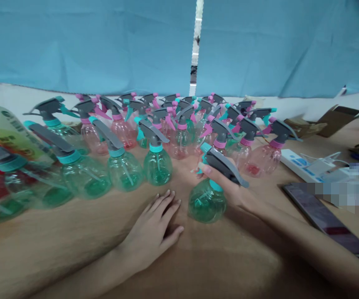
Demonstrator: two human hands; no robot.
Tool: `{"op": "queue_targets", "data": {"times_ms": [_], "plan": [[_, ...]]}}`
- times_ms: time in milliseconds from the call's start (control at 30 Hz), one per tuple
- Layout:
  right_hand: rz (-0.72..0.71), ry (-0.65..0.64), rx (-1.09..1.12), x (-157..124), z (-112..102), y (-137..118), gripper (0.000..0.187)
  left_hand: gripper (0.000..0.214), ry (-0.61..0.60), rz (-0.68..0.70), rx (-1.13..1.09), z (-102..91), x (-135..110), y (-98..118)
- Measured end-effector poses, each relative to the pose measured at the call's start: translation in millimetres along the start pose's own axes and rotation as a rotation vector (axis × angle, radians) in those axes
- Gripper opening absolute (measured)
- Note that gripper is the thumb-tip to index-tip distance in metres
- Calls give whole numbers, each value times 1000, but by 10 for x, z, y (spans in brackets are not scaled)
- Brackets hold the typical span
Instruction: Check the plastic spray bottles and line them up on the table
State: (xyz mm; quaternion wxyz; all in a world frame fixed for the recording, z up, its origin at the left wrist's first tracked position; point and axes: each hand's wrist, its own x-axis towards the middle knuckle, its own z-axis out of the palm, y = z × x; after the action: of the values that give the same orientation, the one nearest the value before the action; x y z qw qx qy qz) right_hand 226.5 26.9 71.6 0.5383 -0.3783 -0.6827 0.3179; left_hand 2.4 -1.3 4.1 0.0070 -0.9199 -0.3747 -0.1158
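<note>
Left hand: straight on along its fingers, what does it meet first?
Probably the bottle in the right hand, or that hand itself; depth is unclear, so I can't tell which comes first.

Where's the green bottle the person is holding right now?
The green bottle is in the right hand, just right of centre in the head view, right of the left hand.

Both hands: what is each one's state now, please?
Left hand: open, palm down, holding nothing.
Right hand: closed, holding a round, transparent green plastic spray bottle.
</note>
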Motion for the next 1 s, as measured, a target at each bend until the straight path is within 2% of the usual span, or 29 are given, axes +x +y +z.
{"op": "queue_targets", "data": {"times_ms": [300,533,767,1000], "plan": [[79,-2,42,-23,-13,-10,20,52,-9,-9,-16,13,-1,1],[126,-129,70,-20,-48,-73,19,52,-2,-15,-46,-4,-8,9],[165,-95,124,-60,-41,38,18,52,-6,-21,-40,-18,-6,18],[133,-55,99,-82,-26,73,21,52,-8,-17,-20,13,-12,7]]}}
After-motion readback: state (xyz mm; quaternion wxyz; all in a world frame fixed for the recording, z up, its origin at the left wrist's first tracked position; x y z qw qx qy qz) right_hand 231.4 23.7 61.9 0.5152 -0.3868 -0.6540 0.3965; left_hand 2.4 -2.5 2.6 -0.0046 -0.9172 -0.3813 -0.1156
